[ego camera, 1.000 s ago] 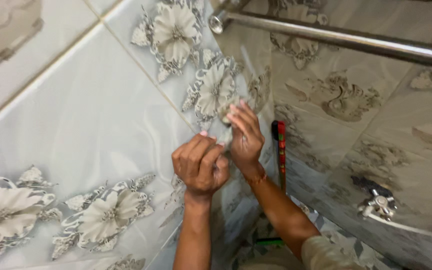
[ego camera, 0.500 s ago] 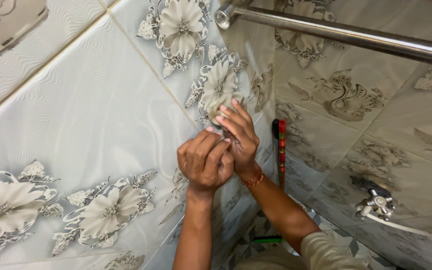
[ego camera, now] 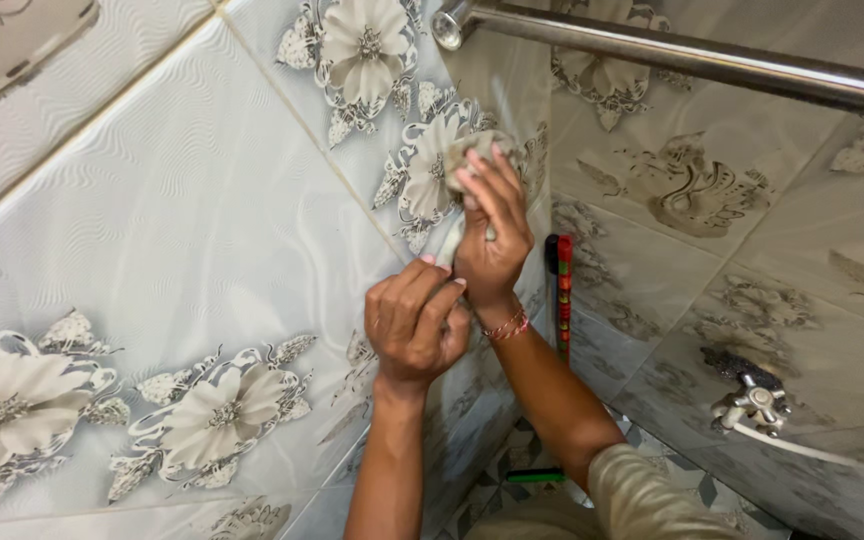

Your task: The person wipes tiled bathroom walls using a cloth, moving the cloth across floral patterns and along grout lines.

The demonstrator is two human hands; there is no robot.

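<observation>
1. Small grey-beige wad (ego camera: 474,150), cloth or sponge, can't tell which, is pressed against the tiled wall (ego camera: 202,230), right on a grey flower print (ego camera: 427,180), near the corner where two walls meet.
2. Right hand (ego camera: 492,235): fingers extended up, fingertips (ego camera: 472,180) pinching the wad and holding it to the tile. Beaded bracelet (ego camera: 505,326) on that wrist.
3. Left hand (ego camera: 417,325): just below and left of the right, touching its heel. Fingers curled into a loose fist; something pale shows between the two hands, but what's in that grip I can't tell.
4. Both forearms come up from the bottom edge; light sleeve (ego camera: 642,490) on the right arm.
5. Metal rail (ego camera: 692,55) runs across the top right, its end cap just above the wad.
6. Red-and-green striped stick (ego camera: 564,295) stands upright in the corner, just right of the right wrist.
7. Metal tap (ego camera: 752,400) on the right wall, low, well apart from the hands, thin white line running off it.
</observation>
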